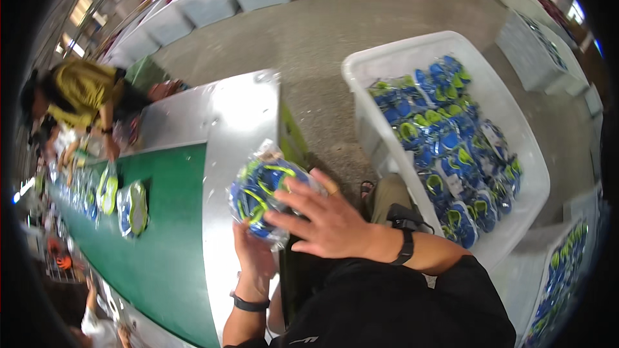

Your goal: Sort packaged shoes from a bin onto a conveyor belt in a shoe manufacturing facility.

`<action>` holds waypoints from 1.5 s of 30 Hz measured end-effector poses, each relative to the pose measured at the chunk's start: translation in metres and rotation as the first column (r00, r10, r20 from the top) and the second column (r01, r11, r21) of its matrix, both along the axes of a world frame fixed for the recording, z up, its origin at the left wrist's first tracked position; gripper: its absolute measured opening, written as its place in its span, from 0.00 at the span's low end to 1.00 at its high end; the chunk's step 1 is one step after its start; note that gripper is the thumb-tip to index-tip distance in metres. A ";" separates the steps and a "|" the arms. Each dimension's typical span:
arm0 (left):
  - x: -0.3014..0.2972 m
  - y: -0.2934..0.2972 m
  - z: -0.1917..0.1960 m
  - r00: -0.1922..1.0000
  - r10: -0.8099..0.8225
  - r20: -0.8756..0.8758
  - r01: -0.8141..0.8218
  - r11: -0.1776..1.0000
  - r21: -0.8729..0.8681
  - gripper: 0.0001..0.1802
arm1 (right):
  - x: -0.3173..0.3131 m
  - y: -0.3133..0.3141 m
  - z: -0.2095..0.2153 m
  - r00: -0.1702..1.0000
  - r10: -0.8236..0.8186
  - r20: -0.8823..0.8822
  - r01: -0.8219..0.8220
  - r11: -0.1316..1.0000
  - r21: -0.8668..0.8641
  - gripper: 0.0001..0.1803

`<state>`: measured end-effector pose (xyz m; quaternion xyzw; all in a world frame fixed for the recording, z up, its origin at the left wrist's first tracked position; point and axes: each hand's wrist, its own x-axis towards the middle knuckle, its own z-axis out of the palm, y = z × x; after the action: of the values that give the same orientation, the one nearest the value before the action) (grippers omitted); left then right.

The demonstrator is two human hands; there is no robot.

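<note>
A pair of blue shoes with lime-green trim (261, 187), wrapped in a transparent plastic bag, is held up over the metal edge of the table. My left hand (254, 254) grips the bag from its lower side, with most of its fingers hidden behind it. Across the near right side of the bag lies my right hand (332, 216), its fingers stretched out and spread over the plastic. To the left, two more bagged shoe packs, one blue and white (133, 209) and one lime green (107, 190), rest on the green conveyor belt (171, 245).
Right of me stands a large white plastic bin (529, 154) filled with bagged blue shoes (445, 135). A person in a yellow shirt (80, 90) reaches over the belt at the far left; another person's arm (91, 296) shows at lower left. White bins (206, 3) line the back.
</note>
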<state>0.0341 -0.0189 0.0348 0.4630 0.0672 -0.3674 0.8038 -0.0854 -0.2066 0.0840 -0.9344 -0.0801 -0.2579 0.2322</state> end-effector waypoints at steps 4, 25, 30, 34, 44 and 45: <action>-0.041 -0.032 -0.032 0.994 -0.094 -0.064 0.091 0.994 -0.055 0.25 | -0.024 -0.007 -0.021 0.989 -0.148 -0.014 0.143 0.973 -0.179 0.43; -0.023 0.011 0.002 0.980 -0.181 0.080 0.167 0.974 0.156 0.20 | -0.079 -0.346 -0.127 0.388 -0.847 -0.363 0.859 0.475 -0.189 0.48; 0.000 0.066 -0.003 0.983 -0.052 0.175 0.014 0.977 0.212 0.17 | -0.043 -0.290 -0.207 0.674 -0.647 -0.358 0.722 0.679 0.132 0.38; 0.021 0.076 -0.010 0.984 -0.069 0.164 0.030 0.973 0.229 0.19 | -0.034 -0.255 -0.228 0.753 -0.559 -0.348 0.656 0.680 0.326 0.35; 0.119 0.116 -0.019 0.808 -0.157 0.567 -0.138 0.886 0.443 0.23 | -0.014 -0.201 -0.210 0.628 -0.739 -0.244 0.742 0.663 -0.097 0.36; 0.138 0.126 -0.023 0.796 -0.123 0.593 -0.227 0.847 0.481 0.24 | -0.012 -0.200 -0.209 0.634 -0.736 -0.236 0.738 0.668 -0.098 0.36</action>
<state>0.1720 0.1073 0.0119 0.7560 -0.0806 -0.1444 0.6334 -0.0979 -0.4071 -0.1254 -0.9097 0.3394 -0.2078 0.1186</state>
